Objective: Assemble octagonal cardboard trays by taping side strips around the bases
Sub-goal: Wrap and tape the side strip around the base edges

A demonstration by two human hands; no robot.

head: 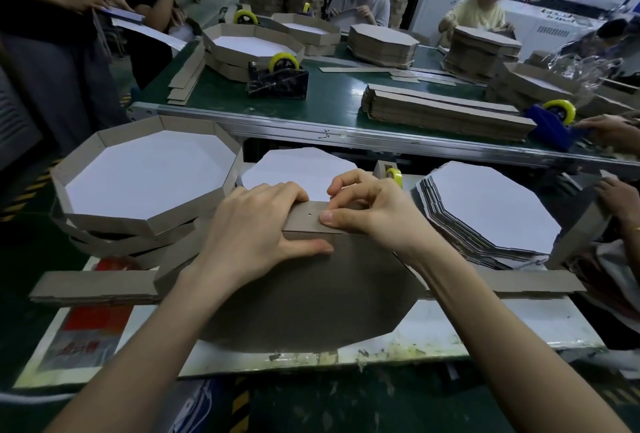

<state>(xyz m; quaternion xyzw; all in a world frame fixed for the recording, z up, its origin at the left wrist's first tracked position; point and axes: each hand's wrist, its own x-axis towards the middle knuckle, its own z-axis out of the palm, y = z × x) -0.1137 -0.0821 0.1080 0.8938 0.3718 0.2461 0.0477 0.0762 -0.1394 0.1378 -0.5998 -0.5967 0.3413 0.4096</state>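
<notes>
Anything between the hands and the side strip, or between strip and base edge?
Nothing visible. The left hand and right hand both hold the side strip, which lies right along the upper edge of the brown base.

The person's left hand (254,224) and right hand (375,212) are bare, with slender fingers and short, plain nails, the right thumbnail showing clearly, and both forearms (156,328) are bare and slim down to the near edge.

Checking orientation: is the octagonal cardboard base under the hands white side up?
No, the octagonal cardboard base shows only a plain brown face to the camera.
</notes>
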